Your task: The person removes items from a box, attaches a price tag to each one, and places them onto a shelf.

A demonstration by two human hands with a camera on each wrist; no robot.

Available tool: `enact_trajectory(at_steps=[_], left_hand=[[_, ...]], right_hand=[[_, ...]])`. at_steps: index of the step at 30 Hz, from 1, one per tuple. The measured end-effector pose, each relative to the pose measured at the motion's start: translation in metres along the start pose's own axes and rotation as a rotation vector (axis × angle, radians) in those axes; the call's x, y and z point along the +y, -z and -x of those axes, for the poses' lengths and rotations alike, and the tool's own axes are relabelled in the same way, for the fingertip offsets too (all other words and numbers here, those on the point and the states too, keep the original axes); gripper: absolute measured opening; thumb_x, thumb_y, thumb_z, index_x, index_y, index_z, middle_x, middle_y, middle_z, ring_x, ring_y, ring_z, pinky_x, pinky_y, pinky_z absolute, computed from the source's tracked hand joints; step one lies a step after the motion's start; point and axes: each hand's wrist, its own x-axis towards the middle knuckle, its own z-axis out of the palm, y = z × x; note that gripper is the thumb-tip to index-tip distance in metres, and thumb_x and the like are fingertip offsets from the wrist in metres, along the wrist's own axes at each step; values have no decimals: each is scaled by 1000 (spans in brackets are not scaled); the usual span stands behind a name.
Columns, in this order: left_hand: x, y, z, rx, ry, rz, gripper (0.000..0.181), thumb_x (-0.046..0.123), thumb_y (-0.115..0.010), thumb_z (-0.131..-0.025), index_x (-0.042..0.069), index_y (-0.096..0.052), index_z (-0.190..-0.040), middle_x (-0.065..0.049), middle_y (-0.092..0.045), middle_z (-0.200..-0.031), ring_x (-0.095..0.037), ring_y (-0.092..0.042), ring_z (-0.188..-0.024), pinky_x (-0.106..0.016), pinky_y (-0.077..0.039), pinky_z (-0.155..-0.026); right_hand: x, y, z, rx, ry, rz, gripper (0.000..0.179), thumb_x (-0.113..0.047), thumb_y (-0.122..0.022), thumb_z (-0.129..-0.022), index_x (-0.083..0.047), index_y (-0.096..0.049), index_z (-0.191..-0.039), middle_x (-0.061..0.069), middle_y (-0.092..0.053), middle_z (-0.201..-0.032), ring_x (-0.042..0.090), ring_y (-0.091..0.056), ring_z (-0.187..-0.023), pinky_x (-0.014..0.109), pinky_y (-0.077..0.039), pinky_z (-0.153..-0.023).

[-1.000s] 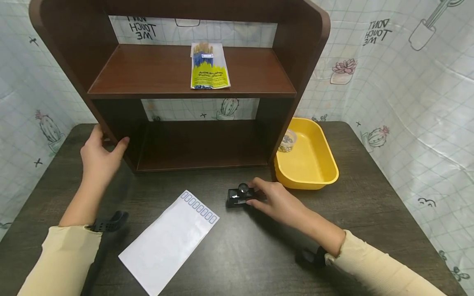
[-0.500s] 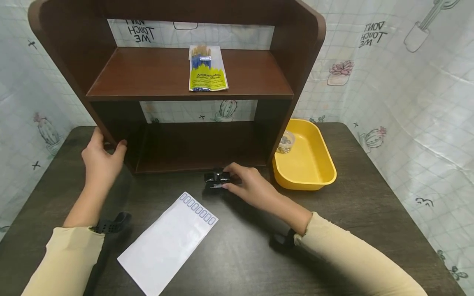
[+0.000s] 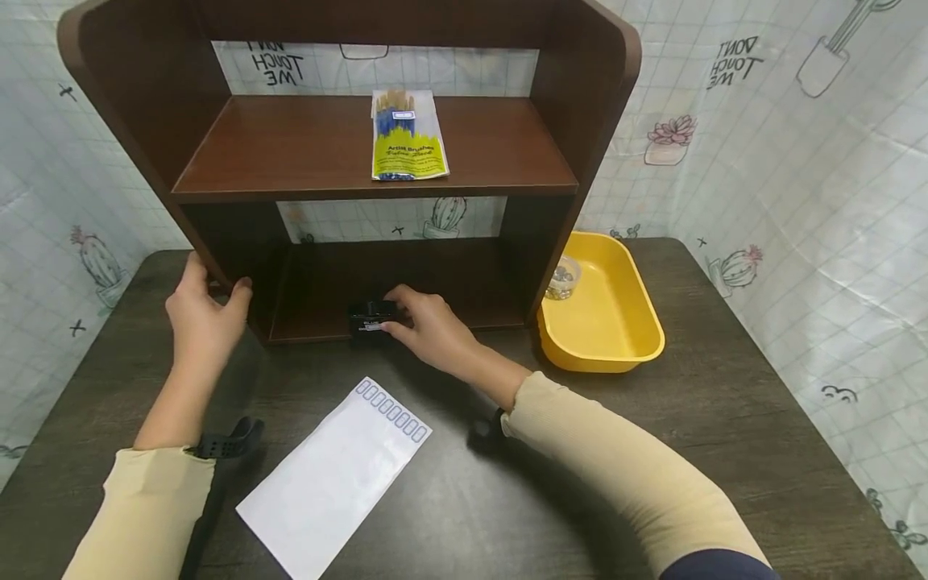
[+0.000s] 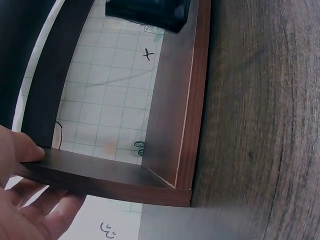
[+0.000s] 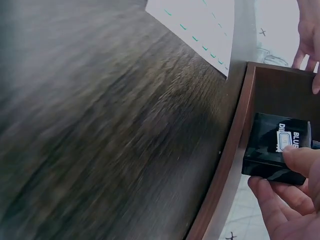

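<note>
My right hand [image 3: 438,334] pinches a small black box [image 3: 368,318] at the front edge of the lower compartment of a dark brown shelf unit [image 3: 377,192]. In the right wrist view, the thumb lies on the face of the box [image 5: 272,140], near white lettering starting with "BLUE", and the fingers are beneath. My left hand [image 3: 209,326] grips the left side panel of the shelf; in the left wrist view its thumb is on the inner face of the panel [image 4: 100,172] and its fingers are on the outer side. The dark box [image 4: 150,12] shows at the top there.
A pack of artist brushes [image 3: 408,141] lies on the upper board. A yellow tray [image 3: 638,354] with a small clear tub of bits [image 3: 562,278] stands right of the shelf. On the table in front lies a white sheet [image 3: 329,491] with a row of small boxes printed along its top.
My right hand has carried the black box leftward and away from me, from the table before the tray to the lower compartment's front edge. My left hand has stayed on the side panel.
</note>
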Motion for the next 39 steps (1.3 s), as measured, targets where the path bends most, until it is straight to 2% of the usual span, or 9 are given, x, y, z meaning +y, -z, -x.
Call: enact_trajectory(at_steps=[8,13,22,29,34,39], left_hand=[[1,3,-2,2,0,-9,30,9,-63,-98,-2,-59,-125,-23,-71,-111,-41,-69,-108,-20,-38,-77],[0,4,-1,4,3,-13,29,9,-63,-98,-2,-59,-123,-23,-71,-110,-41,-69,-108,-20,-38,-77],[-1,1,-1,-4,-14,-4,32,10,-63,-98,-3,-57,-127,-25,-70,-113,-46,-68,-108,-17,-37,-76],[1,0,0,-12,-8,-16,31,10,-62,-99,-3,-57,-127,-25,-70,-114,-46,-69,-109,-25,-40,-77],[1,-2,0,-15,-1,-15,32,11,-62,-100,-2,-57,-129,-24,-70,-116,-45,-68,-109,-18,-38,-76],[0,0,1,-21,3,-14,34,13,-61,-100,-1,-56,-130,-24,-70,-117,-45,-68,-109,-14,-36,-75]], right_hand=[[-8,-14,-23,6,-30,6,40,-20,-68,-103,-3,-60,-138,15,-73,-126,23,-72,-112,36,-59,-91],[-9,-20,-31,-1,-40,7,42,-21,-68,-104,-3,-58,-140,16,-70,-132,25,-70,-118,38,-59,-94],[-9,-22,-36,-15,-67,29,42,-21,-66,-104,-4,-57,-142,17,-69,-133,25,-70,-118,38,-59,-94],[-9,-22,-37,-37,-84,43,44,-22,-66,-105,-5,-55,-144,18,-67,-137,26,-70,-120,36,-59,-93],[-9,-20,-37,-39,-75,35,44,-21,-66,-105,-4,-54,-143,18,-68,-135,27,-71,-117,37,-59,-92],[-11,-17,-35,-91,-85,26,56,-19,-66,-104,-3,-40,-152,21,-65,-137,29,-67,-125,39,-57,-97]])
